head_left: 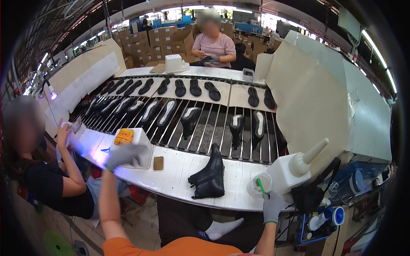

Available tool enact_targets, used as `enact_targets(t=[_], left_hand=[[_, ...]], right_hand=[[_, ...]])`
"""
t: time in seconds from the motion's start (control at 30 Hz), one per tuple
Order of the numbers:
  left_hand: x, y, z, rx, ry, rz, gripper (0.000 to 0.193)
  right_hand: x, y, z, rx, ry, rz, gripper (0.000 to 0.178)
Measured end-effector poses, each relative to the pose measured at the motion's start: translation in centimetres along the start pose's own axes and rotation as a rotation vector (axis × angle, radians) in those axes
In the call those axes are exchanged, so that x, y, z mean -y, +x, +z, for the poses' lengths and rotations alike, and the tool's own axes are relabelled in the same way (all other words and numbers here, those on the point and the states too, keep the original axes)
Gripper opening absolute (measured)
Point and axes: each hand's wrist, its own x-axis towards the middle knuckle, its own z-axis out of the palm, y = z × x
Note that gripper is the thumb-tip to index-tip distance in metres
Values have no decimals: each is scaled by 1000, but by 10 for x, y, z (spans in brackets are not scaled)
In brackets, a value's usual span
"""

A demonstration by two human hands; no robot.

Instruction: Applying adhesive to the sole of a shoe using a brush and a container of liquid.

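My left hand [125, 156], in a grey glove, is over the near side of a white plastic container [146, 143]; motion blur smears its fingers. On top of that container is a yellow-orange packet [124, 136]. Gripped in my gloved right hand [272, 206] is a green-handled brush [260, 184], its lower end inside a white cup [253, 187]. Between my hands a black ankle boot [210, 177] lies on the white bench, toe pointing away from me. A small brown square block [158, 163] sits right of the container.
Beyond the bench runs a rack of metal rods [209, 128] carrying several black boots, with dark soles on a pale board [222, 96] behind. A white nozzle bottle [284, 173] stands beside the cup. Co-workers sit at left [51, 183] and opposite [215, 45]. Beige panels [307, 89] flank the rack.
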Motion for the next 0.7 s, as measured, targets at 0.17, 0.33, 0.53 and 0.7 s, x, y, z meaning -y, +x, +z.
enact_targets(t=[0.17,0.33,0.53,0.7], left_hand=[[27,59,145,22,-44,316,65],[43,96,265,-309,-297,357,37],[44,77,281,-434,-247,427,27],[42,65,279,-408,-234,374,25]], right_hand=[[1,-6,1,-23,50,10,18],[-8,-12,15,-54,212,-27,15],[-11,-23,21,-19,620,116,18],[-6,-24,10,-163,519,5,19]])
